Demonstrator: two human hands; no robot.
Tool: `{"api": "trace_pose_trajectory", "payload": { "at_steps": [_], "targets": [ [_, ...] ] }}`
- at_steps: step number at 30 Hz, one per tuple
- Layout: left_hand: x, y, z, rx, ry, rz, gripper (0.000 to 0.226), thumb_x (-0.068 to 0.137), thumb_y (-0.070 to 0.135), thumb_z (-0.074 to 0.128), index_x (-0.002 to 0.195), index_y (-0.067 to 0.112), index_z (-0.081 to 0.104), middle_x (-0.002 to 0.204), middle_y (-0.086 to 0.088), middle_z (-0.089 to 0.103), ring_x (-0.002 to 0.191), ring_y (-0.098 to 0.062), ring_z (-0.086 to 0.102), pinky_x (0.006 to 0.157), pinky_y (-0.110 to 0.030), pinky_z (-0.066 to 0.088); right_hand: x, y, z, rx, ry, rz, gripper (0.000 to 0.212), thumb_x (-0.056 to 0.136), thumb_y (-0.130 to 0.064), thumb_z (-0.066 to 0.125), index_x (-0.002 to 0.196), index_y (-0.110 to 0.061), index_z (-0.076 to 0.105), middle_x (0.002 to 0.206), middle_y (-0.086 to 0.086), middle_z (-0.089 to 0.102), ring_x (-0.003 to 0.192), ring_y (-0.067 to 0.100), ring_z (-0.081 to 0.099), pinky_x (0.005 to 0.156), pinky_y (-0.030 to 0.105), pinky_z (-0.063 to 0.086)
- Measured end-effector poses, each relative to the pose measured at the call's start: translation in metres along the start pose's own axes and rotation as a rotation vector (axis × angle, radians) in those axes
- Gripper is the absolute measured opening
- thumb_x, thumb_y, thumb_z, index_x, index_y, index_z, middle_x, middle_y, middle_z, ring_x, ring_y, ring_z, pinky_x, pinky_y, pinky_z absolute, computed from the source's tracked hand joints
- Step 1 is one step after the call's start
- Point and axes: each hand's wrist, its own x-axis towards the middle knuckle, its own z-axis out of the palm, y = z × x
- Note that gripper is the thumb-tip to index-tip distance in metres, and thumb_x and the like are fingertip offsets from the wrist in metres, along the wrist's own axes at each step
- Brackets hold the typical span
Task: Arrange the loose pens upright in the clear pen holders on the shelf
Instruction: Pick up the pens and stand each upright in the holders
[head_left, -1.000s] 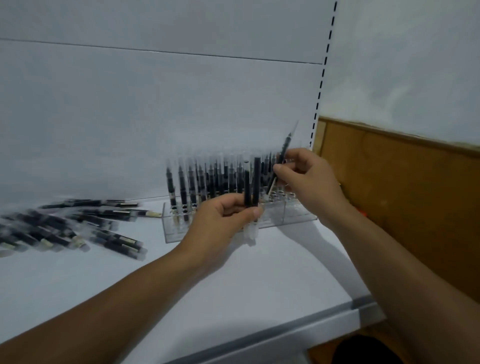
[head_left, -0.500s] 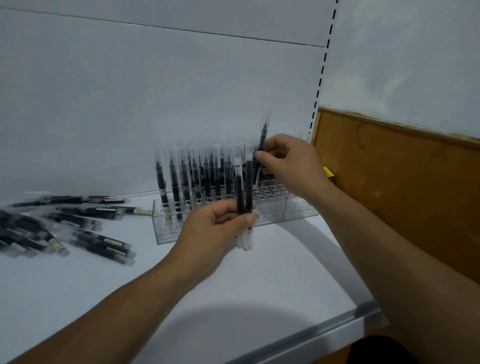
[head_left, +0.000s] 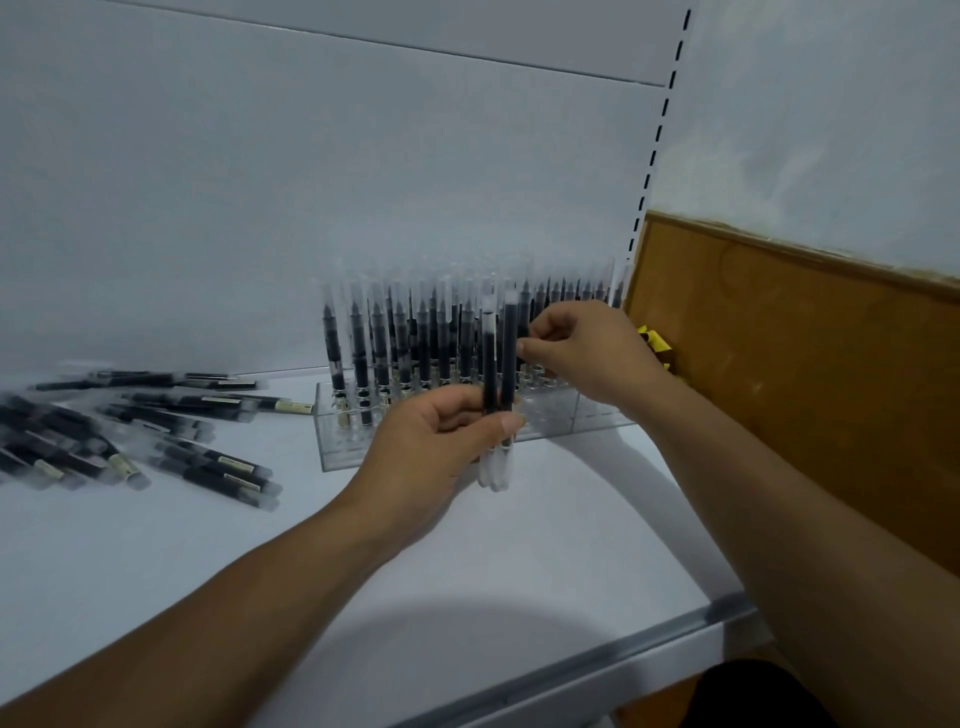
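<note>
Clear acrylic pen holder sits at the back of the white shelf, with standing pens in rows. The left hand has its grip clamped round two black pens, upright just in front of the holder, ends showing above and below the fist. The right hand pinches a single pen among those rows, while the loose pens lie well left

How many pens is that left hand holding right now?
2. Both are gripped upright, side by side, in the left hand: left pen, right pen, before the clear holder. More could hide behind.
</note>
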Motion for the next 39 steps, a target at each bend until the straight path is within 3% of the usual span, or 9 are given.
{"api": "trace_pose_trajectory", "payload": {
  "at_steps": [3,8,12,15,19,23,30,35,39],
  "targets": [
    [0.0,0.0,0.0,-0.012,-0.004,-0.004,0.018,0.082,0.001,0.068,0.1,0.0,0.07,0.102,-0.029,0.066,0.083,-0.024,0.063,0.086,-0.042,0.054,0.003,-0.003,-0.001,-0.084,0.003,-0.015,0.023,0.089,-0.035,0.068,0.086,-0.012,0.07,0.082,0.003,0.068,0.077,0.019,0.063,0.074,0.038,0.055],
    [-0.001,0.0,0.001,0.024,-0.008,0.021,0.017,0.083,0.0,0.067,0.1,-0.001,0.069,0.1,-0.027,0.067,0.08,-0.022,0.063,0.071,-0.023,0.056,0.008,-0.003,-0.002,-0.17,-0.12,0.038,0.02,0.086,-0.035,0.071,0.083,-0.015,0.072,0.079,-0.003,0.066,0.074,0.014,0.06,0.071,0.034,0.053],
    [-0.001,0.001,0.0,0.031,-0.012,0.029,0.018,0.083,0.001,0.067,0.101,0.001,0.07,0.1,-0.026,0.068,0.082,-0.023,0.064,0.076,-0.026,0.057,-0.002,-0.004,-0.007,-0.142,-0.102,0.007,0.024,0.087,-0.036,0.07,0.097,-0.015,0.074,0.094,-0.005,0.069,0.088,0.013,0.063,0.082,0.034,0.055],
    [0.0,0.002,0.0,0.034,-0.015,0.032,0.019,0.079,0.008,0.07,0.097,0.005,0.071,0.099,-0.023,0.069,0.084,-0.023,0.064,0.088,-0.038,0.054,-0.016,-0.003,-0.012,-0.055,0.072,-0.053,0.019,0.091,-0.034,0.066,0.101,-0.021,0.073,0.093,-0.01,0.068,0.087,0.007,0.062,0.081,0.026,0.053],
    [0.001,0.001,0.0,0.006,-0.002,0.032,0.016,0.083,0.007,0.067,0.097,0.003,0.071,0.09,-0.014,0.073,0.081,-0.017,0.065,0.085,-0.035,0.055,-0.038,0.001,-0.008,0.132,0.277,-0.3,0.016,0.092,-0.021,0.066,0.107,-0.021,0.07,0.095,-0.011,0.067,0.08,0.001,0.06,0.071,0.015,0.049],
    [-0.001,0.002,-0.002,0.026,-0.033,0.077,0.016,0.087,0.009,0.064,0.099,0.001,0.071,0.083,-0.005,0.074,0.076,-0.009,0.067,0.071,-0.018,0.055,-0.044,0.007,-0.005,-0.135,0.306,-0.629,0.025,0.089,-0.015,0.065,0.114,-0.015,0.069,0.103,-0.003,0.063,0.076,0.002,0.053,0.065,0.018,0.05],
    [-0.004,0.004,0.0,0.005,-0.048,0.062,0.018,0.089,0.016,0.06,0.097,0.005,0.072,0.083,-0.009,0.074,0.074,-0.014,0.068,0.069,-0.022,0.056,-0.037,0.011,-0.007,-0.344,0.316,-0.804,0.02,0.086,-0.016,0.068,0.104,-0.009,0.071,0.094,0.007,0.065,0.073,0.014,0.059,0.055,0.032,0.055],
    [0.0,0.003,-0.004,-0.07,0.016,0.058,0.019,0.091,0.018,0.058,0.102,0.009,0.071,0.084,-0.005,0.073,0.072,-0.011,0.065,0.065,-0.018,0.054,-0.028,0.025,-0.017,-0.331,0.356,-0.748,0.017,0.087,-0.015,0.072,0.1,-0.005,0.073,0.093,0.009,0.065,0.074,0.018,0.059,0.061,0.027,0.053],
    [0.001,-0.001,-0.004,-0.117,-0.018,0.075,0.03,0.08,0.017,0.064,0.108,0.009,0.068,0.085,-0.005,0.073,0.078,-0.012,0.066,0.079,-0.026,0.055,-0.021,0.019,-0.019,0.026,0.373,-0.381,0.014,0.089,-0.016,0.07,0.103,-0.014,0.07,0.086,-0.009,0.063,0.072,0.001,0.058,0.067,0.013,0.048]
  ]
}}
